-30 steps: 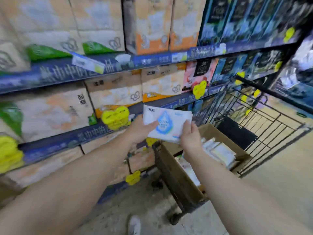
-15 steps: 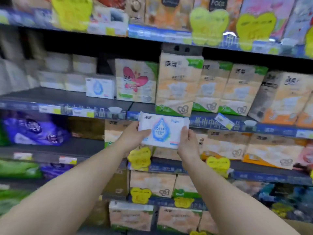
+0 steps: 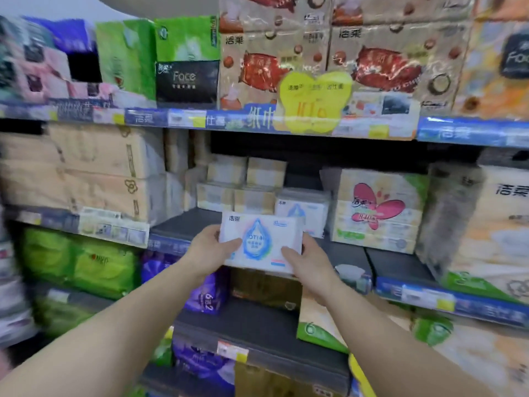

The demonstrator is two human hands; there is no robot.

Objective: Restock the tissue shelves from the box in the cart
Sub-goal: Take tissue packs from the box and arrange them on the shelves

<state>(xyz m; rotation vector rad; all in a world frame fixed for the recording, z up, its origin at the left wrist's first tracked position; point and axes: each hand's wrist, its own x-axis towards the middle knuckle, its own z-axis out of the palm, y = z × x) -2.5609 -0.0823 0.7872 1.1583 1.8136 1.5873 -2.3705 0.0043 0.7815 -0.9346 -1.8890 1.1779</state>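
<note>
I am holding a flat white soft-plastic tissue pack with a blue water-drop print [image 3: 262, 243] in both hands, face towards me, so that I can read the label and match it to its place; my left hand [image 3: 210, 250] is gripping its left end, thumb curled over the front and fingers behind; my right hand [image 3: 307, 260] is gripping the lower right corner the same way, thumb lying along the front; holding both ends is keeping the soft pack from sagging as I am carrying it up; the pack is hanging in the air just in front of the dark grey middle shelf board [image 3: 183, 227], not yet resting on it; just behind the pack, a stack of matching white blue-drop packs [image 3: 305, 214] is sitting on that shelf, which I am judging to be the slot I am aiming for, with bare board left beside it; further back, small beige-and-white tissue packs [image 3: 243, 184] are standing in stacked rows, though the blur is leaving their print unreadable, so they are possibly another product; to the right, a white bundle with a pink butterfly design [image 3: 378, 209] is bounding the gap; the cart and its box are lying out of sight.
</note>
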